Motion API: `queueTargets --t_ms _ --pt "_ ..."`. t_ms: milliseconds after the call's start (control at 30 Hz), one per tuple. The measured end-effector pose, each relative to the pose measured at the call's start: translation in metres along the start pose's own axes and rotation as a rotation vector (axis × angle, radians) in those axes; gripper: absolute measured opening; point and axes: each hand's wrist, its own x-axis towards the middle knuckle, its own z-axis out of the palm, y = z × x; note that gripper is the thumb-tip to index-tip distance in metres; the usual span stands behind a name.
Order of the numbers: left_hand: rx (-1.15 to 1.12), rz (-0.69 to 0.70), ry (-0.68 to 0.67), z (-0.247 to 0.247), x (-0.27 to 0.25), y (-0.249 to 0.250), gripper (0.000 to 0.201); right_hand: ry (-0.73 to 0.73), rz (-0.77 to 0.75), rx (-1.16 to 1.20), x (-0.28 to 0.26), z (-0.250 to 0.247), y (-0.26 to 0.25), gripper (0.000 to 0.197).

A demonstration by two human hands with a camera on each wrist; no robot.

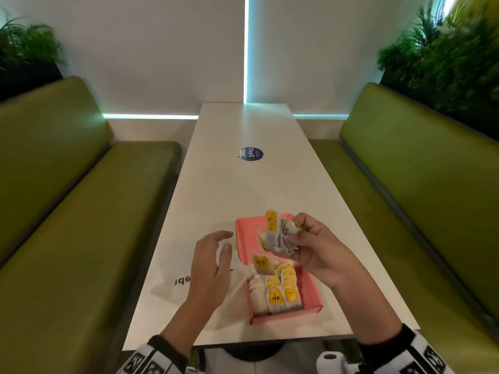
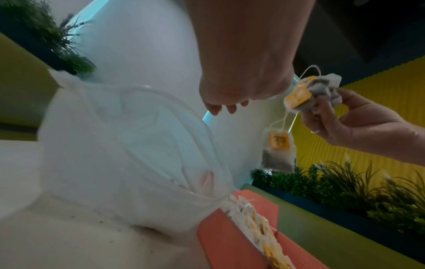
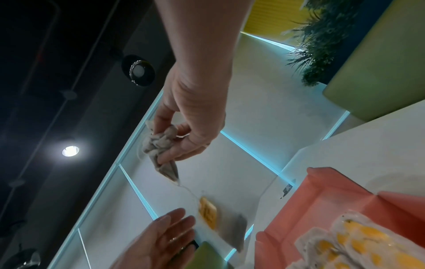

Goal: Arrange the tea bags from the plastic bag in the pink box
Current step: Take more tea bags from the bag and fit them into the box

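Note:
My right hand [image 1: 293, 234] pinches a bunch of tea bags [image 1: 278, 238] above the far half of the pink box [image 1: 314, 298]. One more tea bag [image 2: 278, 152] dangles by its string below the bunch, its yellow tag [image 3: 208, 212] facing me. Rows of yellow-tagged tea bags [image 1: 280, 291] fill the near half of the box. My left hand [image 1: 220, 248] hovers open just left of the box, over the clear plastic bag [image 2: 128, 154], which lies slack on the table against the box's left side.
The long white table [image 1: 243, 184] runs away from me with a round blue sticker [image 1: 251, 153] near its middle. Green benches [image 1: 81, 211] flank it on both sides. Plants [image 1: 445, 55] stand behind the bench backs.

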Motion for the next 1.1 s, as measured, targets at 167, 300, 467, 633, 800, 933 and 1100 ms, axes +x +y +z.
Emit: queueTargets --t_ms 167,300,467,633,800,933,1100 --pt "-0.231 -0.088 -0.272 0.024 0.002 0.000 0.041 -0.066 -0.065 0.098 -0.004 0.001 -0.018 0.045" --pt "-0.342 -0.275 -0.395 0.039 0.004 0.003 0.058 -0.077 -0.111 0.144 -0.006 0.003 -0.029 0.044" --pt "-0.805 -0.549 -0.522 0.039 0.009 0.029 0.065 -0.022 -0.077 0.100 -0.003 0.004 -0.021 0.029" --pt "-1.063 -0.618 -0.476 0.038 0.012 0.034 0.068 0.196 -0.126 -0.472 0.001 0.002 0.018 0.028" --pt "-1.071 -0.686 -0.394 0.043 0.006 0.028 0.063 0.148 -0.337 -1.097 0.002 0.004 0.051 0.022" --pt "-1.059 -0.768 -0.347 0.041 0.005 0.023 0.047 0.028 -0.326 -1.169 0.001 0.000 0.058 0.020" --pt "-1.004 -0.824 -0.362 0.037 0.006 0.021 0.050 0.105 -0.333 -1.096 0.000 0.001 0.044 0.014"
